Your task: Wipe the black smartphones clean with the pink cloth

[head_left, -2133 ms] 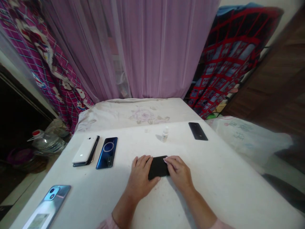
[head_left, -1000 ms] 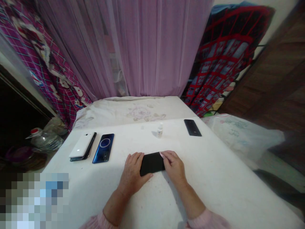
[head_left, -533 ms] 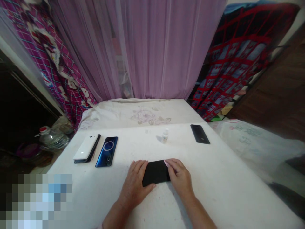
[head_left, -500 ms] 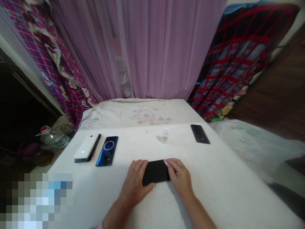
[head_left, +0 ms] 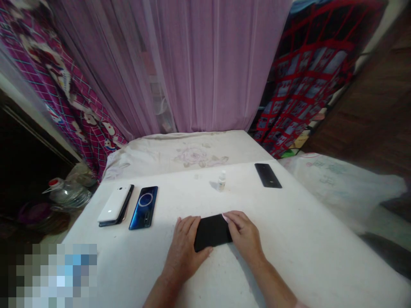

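A black phone point(head_left: 212, 233) lies on the white-covered table in front of me, its long side running across my view. My left hand point(head_left: 186, 239) grips its left end, fingers along the far edge and thumb at the near edge. Over the right end rests my right hand point(head_left: 245, 233) with curled, closed fingers. A small pale pink bit shows at its fingertips by the far edge; I cannot tell whether it is a nail or something held. Beyond the phone a small white bottle point(head_left: 221, 182) stands upright.
On the left lie a blue phone point(head_left: 144, 208) and a stack of phones with a white one point(head_left: 115, 205) on top. Another dark phone point(head_left: 268, 175) lies far right. A large clear bottle point(head_left: 66, 192) stands beyond the table's left edge. Purple curtains point(head_left: 208, 64) hang behind.
The view has shifted slightly, so the room appears tilted a little. Both hands keep about the same place on the black phone.
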Demonstrator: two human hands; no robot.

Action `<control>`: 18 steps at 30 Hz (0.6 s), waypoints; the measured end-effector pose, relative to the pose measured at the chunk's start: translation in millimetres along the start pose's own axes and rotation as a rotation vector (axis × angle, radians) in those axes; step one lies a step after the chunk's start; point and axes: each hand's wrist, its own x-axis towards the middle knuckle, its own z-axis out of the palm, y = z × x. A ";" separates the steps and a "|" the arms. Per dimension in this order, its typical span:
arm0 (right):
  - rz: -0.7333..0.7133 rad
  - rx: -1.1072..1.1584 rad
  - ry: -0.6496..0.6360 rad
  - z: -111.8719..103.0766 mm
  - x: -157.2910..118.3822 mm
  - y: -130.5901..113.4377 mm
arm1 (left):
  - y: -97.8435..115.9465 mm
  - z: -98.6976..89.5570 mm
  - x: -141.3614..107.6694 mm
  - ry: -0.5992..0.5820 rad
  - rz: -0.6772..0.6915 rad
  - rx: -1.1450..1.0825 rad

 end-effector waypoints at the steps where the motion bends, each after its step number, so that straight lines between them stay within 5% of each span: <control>1: 0.001 0.001 0.002 -0.1 0.0 -0.4 | 0.2 0.1 -0.4 0.001 -0.002 0.001; 18: 0.003 0.059 0.022 -0.5 -0.9 -1.2 | 0.4 -3.5 -1.5 -0.016 0.003 -0.006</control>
